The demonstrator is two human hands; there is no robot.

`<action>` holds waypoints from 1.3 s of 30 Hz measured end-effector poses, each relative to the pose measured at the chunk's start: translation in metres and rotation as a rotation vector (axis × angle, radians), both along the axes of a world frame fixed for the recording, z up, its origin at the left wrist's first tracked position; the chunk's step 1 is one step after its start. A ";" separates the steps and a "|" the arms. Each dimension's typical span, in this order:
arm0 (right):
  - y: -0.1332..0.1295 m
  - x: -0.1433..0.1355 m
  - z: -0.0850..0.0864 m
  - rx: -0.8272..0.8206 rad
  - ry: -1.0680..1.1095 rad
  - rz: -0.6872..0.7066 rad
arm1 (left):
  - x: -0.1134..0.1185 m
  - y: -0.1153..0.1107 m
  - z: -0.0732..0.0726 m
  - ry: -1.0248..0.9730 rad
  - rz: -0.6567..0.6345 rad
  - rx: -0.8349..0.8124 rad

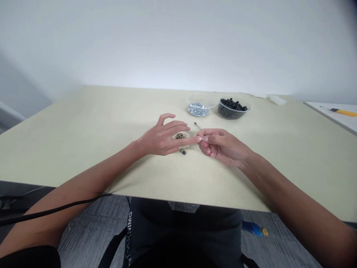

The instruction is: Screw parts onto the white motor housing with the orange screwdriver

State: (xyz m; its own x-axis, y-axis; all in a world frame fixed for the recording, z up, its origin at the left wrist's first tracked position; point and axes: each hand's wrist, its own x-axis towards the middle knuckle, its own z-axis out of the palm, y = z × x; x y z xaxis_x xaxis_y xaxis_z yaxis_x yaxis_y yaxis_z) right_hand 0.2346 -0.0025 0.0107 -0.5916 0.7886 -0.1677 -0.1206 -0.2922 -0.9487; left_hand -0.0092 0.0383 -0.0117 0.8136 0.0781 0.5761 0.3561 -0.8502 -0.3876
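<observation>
My left hand (170, 137) reaches over the middle of the table with its fingers spread, holding nothing. Its index fingertip meets my right hand (219, 146), whose thumb and index finger pinch that fingertip while the other fingers curl in. Partly hidden beneath my left hand is a small pale round piece with dark spots (180, 136). A small dark object (182, 151) lies just in front of it. A thin tool with a dark tip (198, 125) rests behind my right hand, its near end hidden.
Behind my hands stand a clear tub of silvery screws or similar bits (198, 109) and a tub of black pieces (232, 109). White scraps (276, 99) lie at the back. A yellow-handled tool (344, 112) is far right. A black cable (69, 204) crosses my left forearm.
</observation>
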 end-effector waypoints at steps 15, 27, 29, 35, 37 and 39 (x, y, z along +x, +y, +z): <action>0.001 0.000 0.000 -0.006 -0.094 -0.029 | 0.001 -0.001 0.003 -0.003 -0.029 -0.111; 0.002 -0.002 -0.002 0.119 -0.118 -0.084 | 0.007 -0.011 0.003 -0.088 -0.047 -0.300; 0.002 -0.002 -0.002 0.131 -0.124 -0.097 | 0.008 -0.011 0.003 -0.098 -0.052 -0.315; 0.002 -0.002 -0.002 0.159 -0.132 -0.126 | 0.008 -0.011 0.002 -0.093 -0.048 -0.367; 0.001 -0.003 -0.003 0.167 -0.130 -0.133 | 0.008 -0.012 0.002 -0.099 -0.052 -0.373; 0.001 -0.003 -0.003 0.175 -0.123 -0.141 | 0.008 -0.012 0.001 -0.110 -0.065 -0.378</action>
State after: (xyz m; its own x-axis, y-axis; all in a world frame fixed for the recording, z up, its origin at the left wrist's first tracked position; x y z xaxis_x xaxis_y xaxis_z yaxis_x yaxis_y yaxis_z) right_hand 0.2313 -0.0015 0.0079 -0.4576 0.8851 -0.0853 -0.0288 -0.1107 -0.9934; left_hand -0.0016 0.0261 -0.0103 0.7587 0.2523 0.6006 0.3193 -0.9477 -0.0052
